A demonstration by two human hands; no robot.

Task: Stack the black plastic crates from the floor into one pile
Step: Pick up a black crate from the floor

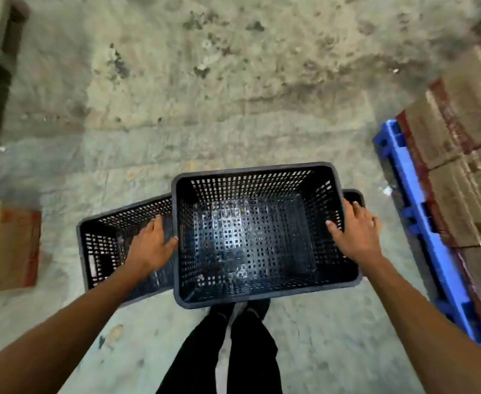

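Nearest the camera, the person's black trousers (225, 354) and dark shoes (257, 307) are showing between the forearms, the shoe tips being cut off under the near rim of the upper black crate (250, 294). Both forearms are reaching forward and inward from the lower corners. The left hand (151, 245) is lying against the outside of this crate's left wall, thumb touching the rim and fingers extended, apparently released; whether they are pressing the wall or reaching into the crate beyond cannot be told. The right hand (357, 233) is grasping the right rim, thumb lying inside the wall and fingers wrapped over the outer side, where their tips are hidden. Directly beneath and beyond the left fingers, the lower black crate (102, 240) is sitting on the concrete floor (205, 109), skewed relative to the upper one; most of it is covered, with only a far corner emerging just past the right fingers. Well left of the left fingers, a cardboard box (9, 245) is lying on the floor. Right of the right fingers, a blue pallet (421, 211) is carrying stacked cartons (460, 143), blurred and cut by the frame edge. A blurred structure occupies the far left corner.
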